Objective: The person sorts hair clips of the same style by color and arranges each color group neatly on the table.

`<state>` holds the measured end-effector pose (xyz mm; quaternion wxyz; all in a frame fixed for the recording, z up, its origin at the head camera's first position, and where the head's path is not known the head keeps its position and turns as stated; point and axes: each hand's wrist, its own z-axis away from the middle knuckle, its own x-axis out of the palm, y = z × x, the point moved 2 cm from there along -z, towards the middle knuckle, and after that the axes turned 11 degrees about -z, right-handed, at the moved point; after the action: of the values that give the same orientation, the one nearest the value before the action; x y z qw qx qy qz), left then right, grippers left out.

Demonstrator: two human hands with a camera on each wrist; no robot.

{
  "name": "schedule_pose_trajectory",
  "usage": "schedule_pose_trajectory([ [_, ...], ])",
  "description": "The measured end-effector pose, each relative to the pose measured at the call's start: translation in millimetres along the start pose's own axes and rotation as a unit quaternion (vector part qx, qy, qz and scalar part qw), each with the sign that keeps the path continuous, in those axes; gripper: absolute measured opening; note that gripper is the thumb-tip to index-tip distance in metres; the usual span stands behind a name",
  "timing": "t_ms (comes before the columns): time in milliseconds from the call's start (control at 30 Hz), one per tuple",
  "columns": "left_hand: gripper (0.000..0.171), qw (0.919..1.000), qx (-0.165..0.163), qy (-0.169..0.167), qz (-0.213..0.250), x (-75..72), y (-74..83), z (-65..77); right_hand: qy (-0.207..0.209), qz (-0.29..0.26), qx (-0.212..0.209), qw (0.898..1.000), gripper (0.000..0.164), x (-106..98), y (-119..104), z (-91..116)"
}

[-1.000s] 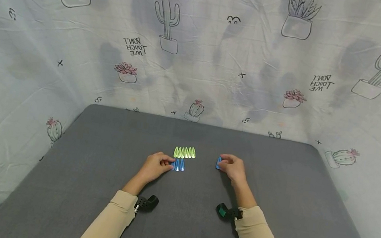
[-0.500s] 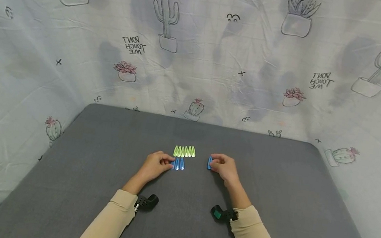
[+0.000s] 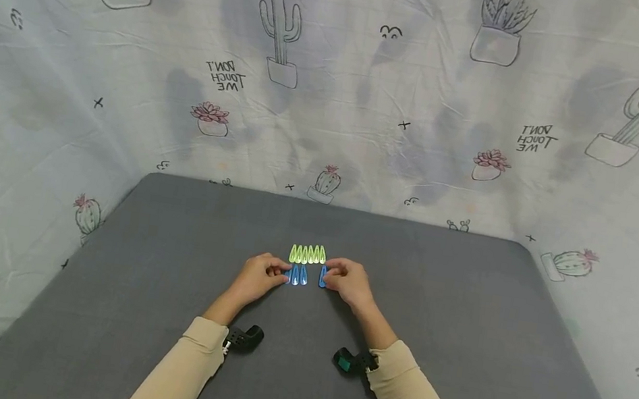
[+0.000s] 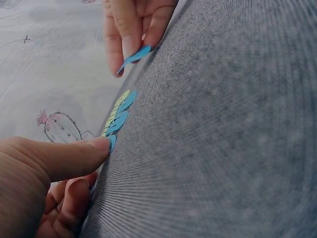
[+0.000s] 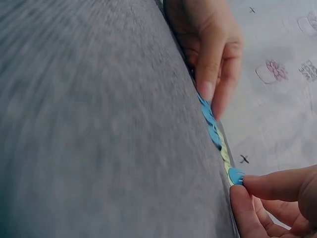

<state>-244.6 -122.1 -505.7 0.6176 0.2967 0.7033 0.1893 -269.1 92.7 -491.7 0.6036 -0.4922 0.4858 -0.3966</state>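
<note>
Between the thumb and fingers of my right hand (image 3: 350, 283) a blue snap hair clip (image 3: 323, 276) is pinched, held just right of the blue row. In the left wrist view that blue clip (image 4: 134, 58) shows above the row. My left hand (image 3: 255, 277) pinches the leftmost blue clip (image 4: 113, 143), its thumb over part of it. Two other blue clips (image 3: 299, 275) lie beside it on the grey table. Directly behind them runs a row of several yellow-green hair clips (image 3: 308, 254), set side by side with their narrow ends pointing away.
The grey cloth-covered table (image 3: 437, 277) reaches back to a hanging pale sheet (image 3: 334, 92) printed with cactus drawings. Black wrist cameras (image 3: 245, 338) are strapped below both hands, close over the table.
My right hand has moved left with the blue clip, from well right of the rows to close beside the blue row. The left hand has stayed at the leftmost blue clip.
</note>
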Motion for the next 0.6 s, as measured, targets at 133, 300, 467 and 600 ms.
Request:
schedule_pose_trajectory([
  [133,0.020,1.0000,0.003,0.001,-0.003,-0.3,-1.0,0.6,-0.006,0.029,-0.005,1.000,0.028,10,-1,-3],
  [300,0.019,0.9999,0.010,0.003,-0.003,-0.6,-1.0,1.8,-0.010,0.077,-0.014,0.997,0.026,19,-5,-7],
  [467,0.019,0.9999,0.013,0.008,-0.007,-1.0,-1.0,2.2,-0.011,0.141,-0.038,0.989,0.022,26,-8,-11],
  [600,0.019,0.9999,0.011,0.009,-0.007,-0.8,-1.3,2.4,-0.005,0.185,-0.059,0.981,0.019,29,-9,-12],
])
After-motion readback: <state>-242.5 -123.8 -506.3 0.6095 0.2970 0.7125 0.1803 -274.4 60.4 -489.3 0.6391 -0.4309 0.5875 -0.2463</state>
